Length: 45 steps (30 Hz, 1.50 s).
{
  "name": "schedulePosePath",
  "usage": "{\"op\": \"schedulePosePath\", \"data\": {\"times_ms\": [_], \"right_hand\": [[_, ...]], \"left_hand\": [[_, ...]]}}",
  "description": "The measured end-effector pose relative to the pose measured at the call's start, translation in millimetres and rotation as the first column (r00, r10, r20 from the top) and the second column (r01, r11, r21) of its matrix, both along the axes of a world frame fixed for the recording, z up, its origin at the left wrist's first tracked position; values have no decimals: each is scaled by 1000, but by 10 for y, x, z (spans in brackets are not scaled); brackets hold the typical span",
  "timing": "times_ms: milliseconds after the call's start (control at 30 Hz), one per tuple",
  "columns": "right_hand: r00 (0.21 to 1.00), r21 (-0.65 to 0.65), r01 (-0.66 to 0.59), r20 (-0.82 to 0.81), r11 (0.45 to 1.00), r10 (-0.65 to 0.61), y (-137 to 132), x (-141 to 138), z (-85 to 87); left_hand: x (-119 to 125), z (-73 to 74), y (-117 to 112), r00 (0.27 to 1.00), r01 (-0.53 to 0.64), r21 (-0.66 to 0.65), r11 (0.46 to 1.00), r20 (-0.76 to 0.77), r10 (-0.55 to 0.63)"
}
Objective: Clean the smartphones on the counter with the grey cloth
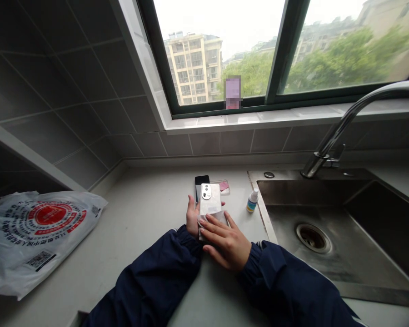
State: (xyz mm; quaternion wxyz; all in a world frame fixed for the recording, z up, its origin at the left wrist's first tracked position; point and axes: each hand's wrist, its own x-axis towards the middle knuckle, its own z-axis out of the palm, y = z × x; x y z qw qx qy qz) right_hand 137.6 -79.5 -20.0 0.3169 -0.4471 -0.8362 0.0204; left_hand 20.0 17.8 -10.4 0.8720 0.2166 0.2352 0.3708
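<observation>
A white smartphone lies back-up in my left hand, its camera block toward the window. The left fingers wrap round it from beneath and the thumb stands along its left side. My right hand presses a thin whitish cloth onto the lower half of the phone with its fingers laid flat. Just beyond the held phone is a second, dark phone on the counter. A clear phone case with a pink piece rests beside it. To the right stands a small white spray bottle with a blue and yellow label.
A steel sink with a curved tap takes up the right side. On the left lies a white plastic bag with red and black print. The pale counter runs up to a tiled wall below the window.
</observation>
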Motion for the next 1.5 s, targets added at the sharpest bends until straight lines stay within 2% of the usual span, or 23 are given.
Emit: {"op": "schedulePosePath", "data": {"times_ms": [200,400,567,667,767,900,1033,1333,1500], "right_hand": [[997,79,78,-11,994,-78,56,36,-79],[994,60,112,7,992,-112,73,65,-72],[993,-29,69,98,997,-66,18,30,-6],[994,-42,26,108,999,-22,-5,-4,-23],[997,8,24,69,1000,-24,22,-3,-103],[1000,141,25,4,990,-26,95,62,-193],[990,198,122,-88,972,-106,130,117,-196],[972,149,219,-122,964,-201,136,137,-207],[961,113,251,-144,961,-234,141,150,-227]], "left_hand": [[-22,-19,46,999,-34,-4,999,4,34],[5,-24,32,996,-83,25,996,-19,83],[18,-10,1,999,-46,24,999,-18,46],[16,12,-20,999,-23,14,1000,-49,23],[16,25,-26,997,11,-5,1000,-71,-11],[22,-12,-5,999,-3,14,1000,-48,4],[34,-53,9,999,-47,46,998,-24,48],[96,-60,-34,995,-101,139,985,7,101],[121,-116,-43,996,-82,196,977,39,75]]}}
